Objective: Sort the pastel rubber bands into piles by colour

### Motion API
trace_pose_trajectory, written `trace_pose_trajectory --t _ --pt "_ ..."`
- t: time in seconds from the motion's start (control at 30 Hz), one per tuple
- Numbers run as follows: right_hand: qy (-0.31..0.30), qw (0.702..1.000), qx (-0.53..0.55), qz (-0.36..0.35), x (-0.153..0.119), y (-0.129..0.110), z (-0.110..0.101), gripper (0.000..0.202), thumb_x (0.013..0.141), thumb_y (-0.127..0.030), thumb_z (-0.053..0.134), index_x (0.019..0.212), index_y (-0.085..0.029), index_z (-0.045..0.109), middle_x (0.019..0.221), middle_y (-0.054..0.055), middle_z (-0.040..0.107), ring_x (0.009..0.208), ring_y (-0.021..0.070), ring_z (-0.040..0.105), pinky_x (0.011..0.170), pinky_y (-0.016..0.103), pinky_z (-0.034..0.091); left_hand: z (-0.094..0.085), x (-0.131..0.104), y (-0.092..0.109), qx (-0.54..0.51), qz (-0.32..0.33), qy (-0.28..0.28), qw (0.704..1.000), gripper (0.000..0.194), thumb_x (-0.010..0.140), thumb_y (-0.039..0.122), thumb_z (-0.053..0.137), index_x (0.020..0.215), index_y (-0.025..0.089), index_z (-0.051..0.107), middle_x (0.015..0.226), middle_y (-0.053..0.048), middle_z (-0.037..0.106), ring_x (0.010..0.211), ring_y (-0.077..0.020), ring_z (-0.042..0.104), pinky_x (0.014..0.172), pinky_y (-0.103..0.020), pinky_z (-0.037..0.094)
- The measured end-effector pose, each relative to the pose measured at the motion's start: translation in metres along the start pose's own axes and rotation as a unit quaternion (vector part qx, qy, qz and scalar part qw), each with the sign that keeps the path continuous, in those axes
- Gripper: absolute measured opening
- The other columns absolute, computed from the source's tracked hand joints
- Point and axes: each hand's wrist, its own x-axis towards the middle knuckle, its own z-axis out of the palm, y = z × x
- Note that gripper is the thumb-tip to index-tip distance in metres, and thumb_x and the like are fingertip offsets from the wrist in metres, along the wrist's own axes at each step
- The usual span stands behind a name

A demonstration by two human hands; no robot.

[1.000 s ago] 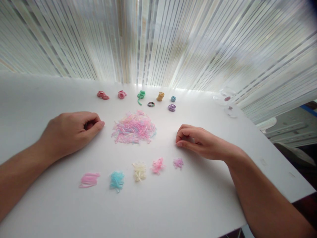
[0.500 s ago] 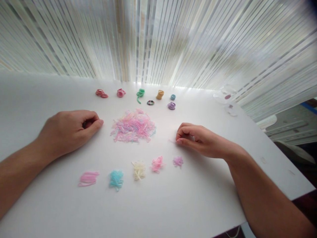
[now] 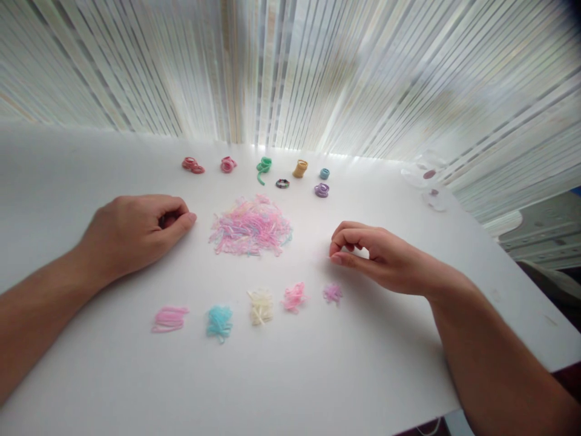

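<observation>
A heap of mixed pastel strips (image 3: 252, 227) lies mid-table. To its left rests my left hand (image 3: 140, 233), thumb pressed to curled fingers; anything inside is hidden. My right hand (image 3: 372, 254) is right of the heap, its thumb and fingertips pinched, with a faint pale strip at the tips, hard to make out. Below the hands lie small piles: pink-lilac strips (image 3: 170, 319), blue strips (image 3: 219, 323), cream strips (image 3: 260, 307), pink strips (image 3: 295, 297) and purple strips (image 3: 333, 293), the last being nearest my right hand.
Along the back of the white table (image 3: 281, 381) stand coils: red (image 3: 193, 165), pink (image 3: 228, 164), green (image 3: 264, 166), yellow (image 3: 300, 168), blue (image 3: 324, 174) and purple (image 3: 322, 190). A beaded ring (image 3: 282, 183) and clear plastic pieces (image 3: 424, 172) lie there too. Striped curtain (image 3: 272, 72) behind.
The view has shifted slightly, so most things appear a little further right and higher. The pale strip at my right fingertips shows less clearly. Both hands keep nearly the same pose.
</observation>
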Motion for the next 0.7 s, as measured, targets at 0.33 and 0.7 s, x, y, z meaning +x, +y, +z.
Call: trace_pose_trajectory --t 0.33,0.7 --pt "-0.024 0.994 -0.006 -0.110 -0.010 -0.023 0.021 0.016 0.108 -0.032 0.058 0.098 -0.025 0.068 0.099 0.006 0.069 0.076 0.0158 0.063 0.063 0.027 0.052 -0.005 -0.009 0.017 -0.039 0.013 0.010 0.999 0.032 0.089 0.047 0.048 0.078 0.022 0.064 0.078 -0.004 0.069 0.073 -0.0184 0.056 0.068 -0.032 0.032" --pt "-0.001 0.994 -0.003 -0.108 -0.011 -0.043 0.027 0.010 0.108 -0.024 0.058 0.101 -0.024 0.066 0.104 0.004 0.067 0.088 0.0145 0.063 0.076 0.025 0.051 -0.003 -0.005 0.011 -0.011 0.003 0.006 1.000 0.036 0.089 0.051 0.046 0.081 0.023 0.067 0.078 -0.004 0.068 0.073 -0.0209 0.058 0.068 -0.033 0.032"
